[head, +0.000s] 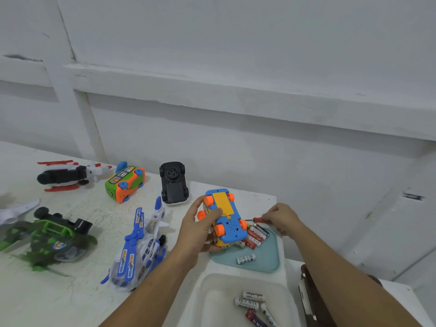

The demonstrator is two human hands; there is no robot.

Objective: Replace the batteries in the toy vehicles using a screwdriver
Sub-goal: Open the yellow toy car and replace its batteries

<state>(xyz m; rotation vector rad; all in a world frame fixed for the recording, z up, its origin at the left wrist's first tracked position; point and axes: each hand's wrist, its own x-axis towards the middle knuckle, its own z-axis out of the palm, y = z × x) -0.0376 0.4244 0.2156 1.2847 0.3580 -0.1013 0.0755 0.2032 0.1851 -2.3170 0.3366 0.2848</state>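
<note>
Holds the blue toy car [224,218] belly-up in the left grip [203,230], fingers curled round it, just over the tray [266,264]; pinches the small screwdriver [256,219] in the right grip [280,219], tip pointing at the car; batteries [256,234] on the tray, more in the white tub [212,293] on the bench [82,291].

White table [70,303]: worn, speckled surface; set against a white painted wall [236,31]; a horizontal ledge [212,90] runs across the wall; a slanted white upright [92,128] meets it at left; a dark brown object [318,300], partly cut off, sits beside the table's right edge
</note>
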